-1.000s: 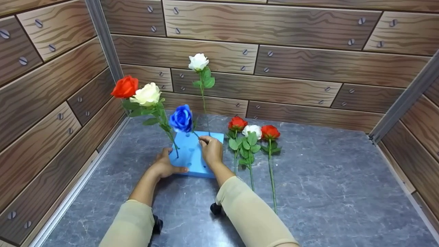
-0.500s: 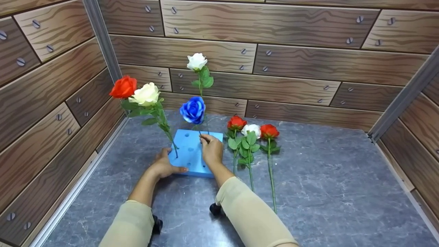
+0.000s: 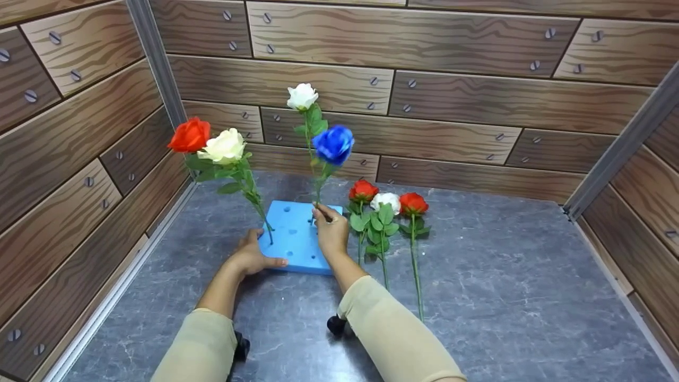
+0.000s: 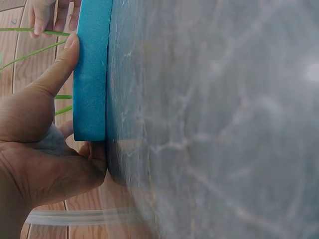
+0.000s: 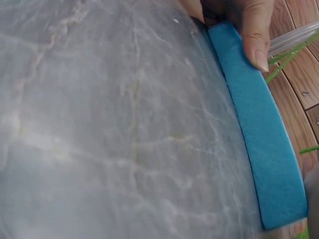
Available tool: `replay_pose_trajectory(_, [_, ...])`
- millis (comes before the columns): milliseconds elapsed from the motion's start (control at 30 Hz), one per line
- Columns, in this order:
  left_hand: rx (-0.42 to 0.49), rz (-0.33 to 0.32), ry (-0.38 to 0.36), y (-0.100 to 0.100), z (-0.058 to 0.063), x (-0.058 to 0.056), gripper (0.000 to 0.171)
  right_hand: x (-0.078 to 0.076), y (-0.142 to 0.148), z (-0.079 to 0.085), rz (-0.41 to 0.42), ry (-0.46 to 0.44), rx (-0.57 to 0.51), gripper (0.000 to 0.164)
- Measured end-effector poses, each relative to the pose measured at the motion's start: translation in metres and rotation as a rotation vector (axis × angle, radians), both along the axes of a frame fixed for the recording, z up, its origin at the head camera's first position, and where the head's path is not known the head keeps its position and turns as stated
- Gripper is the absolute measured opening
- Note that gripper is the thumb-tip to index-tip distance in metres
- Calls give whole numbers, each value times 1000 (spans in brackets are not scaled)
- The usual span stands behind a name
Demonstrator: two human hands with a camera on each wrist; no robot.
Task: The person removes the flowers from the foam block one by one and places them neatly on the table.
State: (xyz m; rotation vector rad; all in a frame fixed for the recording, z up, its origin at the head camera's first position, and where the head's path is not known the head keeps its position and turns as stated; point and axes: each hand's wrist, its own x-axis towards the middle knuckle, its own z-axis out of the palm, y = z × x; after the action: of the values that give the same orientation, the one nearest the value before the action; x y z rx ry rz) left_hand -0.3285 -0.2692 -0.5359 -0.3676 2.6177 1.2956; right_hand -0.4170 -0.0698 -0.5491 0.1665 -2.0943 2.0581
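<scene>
My left hand (image 3: 248, 258) grips the left side of a light blue foam block (image 3: 302, 252), its thumb over the front top edge. The block has several small holes and lies flat on the table. With thumb and fingers, my right hand (image 3: 334, 233) pinches the stem of a blue rose (image 3: 333, 144) above the block's right part. That bloom faces up and leans slightly right. A red rose (image 3: 190, 135) and a cream rose (image 3: 224, 146) stand in the block's left side, tilted left. Near the back stands a white rose (image 3: 303, 97), its lower stem hidden.
Right of the block lie a red rose (image 3: 363, 190), a white rose (image 3: 386, 202) and another red rose (image 3: 413, 203), stems toward me. The grey marbled table (image 3: 504, 281) is enclosed by wood-patterned walls (image 3: 451, 101) at the back and sides.
The blue rose has swung from leaning left over the block to nearly upright, its bloom rising and moving right. My right hand has turned with it; my left hand keeps its hold.
</scene>
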Motion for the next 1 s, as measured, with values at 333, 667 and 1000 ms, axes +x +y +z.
replay_pose_trajectory(333, [13, -14, 0, 2, -1, 3, 123, 3, 18, 8, 102, -148, -260, 30])
replay_pose_trajectory(667, [7, -44, -11, -1, 7, 4, 124, 13, 43, 25, 167, -158, -272, 34])
replay_pose_trajectory(1000, [29, -63, -21, 0, 6, 6, 124, 32, 73, 34, 160, -136, -206, 31])
